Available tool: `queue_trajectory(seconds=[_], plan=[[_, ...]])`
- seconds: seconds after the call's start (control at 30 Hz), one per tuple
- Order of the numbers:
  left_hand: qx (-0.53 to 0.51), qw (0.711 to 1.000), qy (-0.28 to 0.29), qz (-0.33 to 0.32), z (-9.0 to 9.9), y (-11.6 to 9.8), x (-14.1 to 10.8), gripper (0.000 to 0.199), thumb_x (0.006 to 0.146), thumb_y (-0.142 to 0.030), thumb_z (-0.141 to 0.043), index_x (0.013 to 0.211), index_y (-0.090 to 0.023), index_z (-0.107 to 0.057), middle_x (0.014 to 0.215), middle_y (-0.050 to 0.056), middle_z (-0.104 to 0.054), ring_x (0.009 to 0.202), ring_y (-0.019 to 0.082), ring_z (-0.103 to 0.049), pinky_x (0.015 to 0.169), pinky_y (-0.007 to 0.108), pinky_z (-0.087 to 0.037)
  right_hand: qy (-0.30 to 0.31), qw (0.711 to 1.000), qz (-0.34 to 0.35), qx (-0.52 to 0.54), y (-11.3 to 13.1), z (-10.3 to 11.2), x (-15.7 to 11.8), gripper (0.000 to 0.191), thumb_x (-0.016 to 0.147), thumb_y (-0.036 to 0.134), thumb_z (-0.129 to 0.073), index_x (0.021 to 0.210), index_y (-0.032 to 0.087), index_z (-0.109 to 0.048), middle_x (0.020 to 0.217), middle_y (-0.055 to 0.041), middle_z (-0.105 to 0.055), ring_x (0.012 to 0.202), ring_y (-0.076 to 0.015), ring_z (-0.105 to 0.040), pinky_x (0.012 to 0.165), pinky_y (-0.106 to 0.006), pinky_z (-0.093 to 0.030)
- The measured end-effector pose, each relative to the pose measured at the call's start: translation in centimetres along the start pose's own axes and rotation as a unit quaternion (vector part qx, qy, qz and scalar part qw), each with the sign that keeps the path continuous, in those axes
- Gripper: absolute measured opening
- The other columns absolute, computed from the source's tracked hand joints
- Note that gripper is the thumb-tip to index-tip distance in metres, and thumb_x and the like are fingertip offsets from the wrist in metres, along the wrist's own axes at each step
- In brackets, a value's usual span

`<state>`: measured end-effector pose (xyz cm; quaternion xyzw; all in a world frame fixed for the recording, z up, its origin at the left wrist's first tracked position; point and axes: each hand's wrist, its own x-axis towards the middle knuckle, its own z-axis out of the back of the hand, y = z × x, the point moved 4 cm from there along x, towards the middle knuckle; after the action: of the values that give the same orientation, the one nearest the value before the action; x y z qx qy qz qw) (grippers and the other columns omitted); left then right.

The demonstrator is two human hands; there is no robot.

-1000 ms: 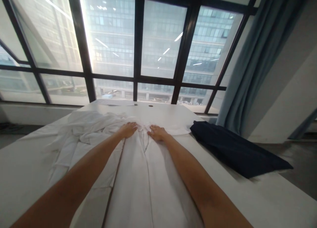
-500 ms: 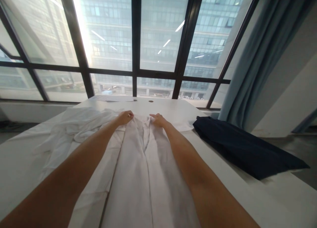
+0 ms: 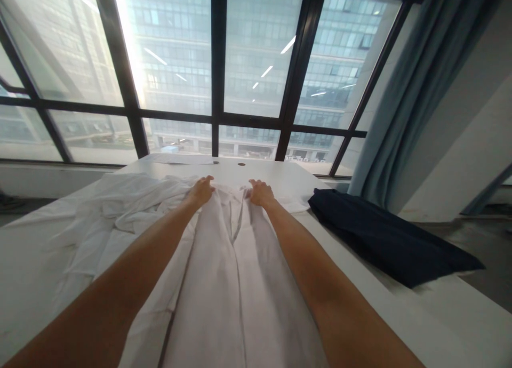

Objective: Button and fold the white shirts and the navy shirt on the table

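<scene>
A long white garment (image 3: 218,282) lies face up along the middle, with a lengthwise front opening that parts into a V at its far end. At the far left corner of that end, my left hand (image 3: 202,190) is closed, its fingers pinching the cloth. My right hand (image 3: 261,192) grips the opposite corner, with its thumb and fingers bent at the cloth edge. Both arms stretch forward along the garment's sides. Part of the fingertips is hidden by the hands themselves.
A heap of crumpled white cloth (image 3: 132,202) lies to the left on the white table (image 3: 276,170). To the right is a folded dark navy cloth (image 3: 384,234). Dark-framed windows (image 3: 216,64) stand behind the table, and a blue-grey curtain (image 3: 404,101) hangs at the right.
My hands have moved slightly apart, spreading the far end of the garment a little wider. The view has shifted slightly.
</scene>
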<state>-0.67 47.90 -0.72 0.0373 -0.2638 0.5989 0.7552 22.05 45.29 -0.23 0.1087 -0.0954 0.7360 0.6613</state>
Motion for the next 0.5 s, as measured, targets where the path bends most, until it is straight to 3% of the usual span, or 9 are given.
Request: queue_trajectory(seconds=[0.07, 0.17, 0.3, 0.37, 0.5], plan=[[0.037, 0.999, -0.003, 0.01, 0.0, -0.2, -1.1, 0.045, 0.087, -0.027, -0.048, 0.13, -0.012, -0.05, 0.124, 0.016, -0.058, 0.113, 0.027, -0.055, 0.094, 0.035, -0.043, -0.023, 1.0, -0.019, -0.007, 0.3, -0.1, -1.1, 0.052, 0.088, 0.023, -0.047, 0.139, 0.017, -0.042, 0.13, -0.0183, -0.05, 0.115, -0.0305, -0.048, 0.094, -0.042, -0.039], [0.072, 0.997, 0.041, -0.009, -0.2, -0.3, -3.8, 0.046, 0.091, -0.037, -0.04, 0.128, -0.012, -0.053, 0.131, 0.017, -0.055, 0.121, 0.03, -0.05, 0.099, 0.04, -0.04, -0.04, 0.999, -0.017, 0.01, 0.6, -0.5, -2.9, 0.039, 0.093, 0.026, -0.036, 0.126, 0.016, -0.055, 0.128, -0.0179, -0.05, 0.115, -0.0296, -0.048, 0.096, -0.043, -0.037], [0.069, 0.981, 0.175, -0.049, -1.9, -0.5, -7.8, 0.068, 0.091, -0.058, -0.031, 0.143, -0.015, -0.039, 0.151, 0.018, -0.034, 0.137, 0.034, -0.034, 0.107, 0.048, -0.03, 0.047, 0.996, 0.053, 0.054, 1.1, -2.6, -4.7, 0.046, 0.097, 0.042, -0.029, 0.132, 0.022, -0.051, 0.14, -0.0121, -0.045, 0.125, -0.0288, -0.042, 0.102, -0.047, -0.031], [0.075, 0.973, 0.212, -0.053, -2.8, -0.9, -8.9, 0.075, 0.09, -0.063, -0.025, 0.149, -0.016, -0.029, 0.157, 0.016, -0.02, 0.143, 0.034, -0.021, 0.11, 0.053, -0.022, 0.088, 0.992, 0.068, 0.064, 1.2, -3.5, -5.1, 0.05, 0.098, 0.045, -0.027, 0.139, 0.024, -0.044, 0.149, -0.0092, -0.037, 0.134, -0.0279, -0.032, 0.106, -0.052, -0.026], [0.109, 0.973, 0.199, -0.042, -2.3, -2.5, -9.1, 0.07, 0.092, -0.06, -0.021, 0.15, -0.02, -0.028, 0.158, 0.013, -0.018, 0.145, 0.031, -0.015, 0.113, 0.057, -0.011, 0.035, 0.999, 0.009, 0.034, 1.3, -2.4, -5.6, 0.051, 0.099, 0.044, -0.026, 0.137, 0.018, -0.047, 0.148, -0.0133, -0.039, 0.137, -0.0294, -0.029, 0.111, -0.054, -0.014]])
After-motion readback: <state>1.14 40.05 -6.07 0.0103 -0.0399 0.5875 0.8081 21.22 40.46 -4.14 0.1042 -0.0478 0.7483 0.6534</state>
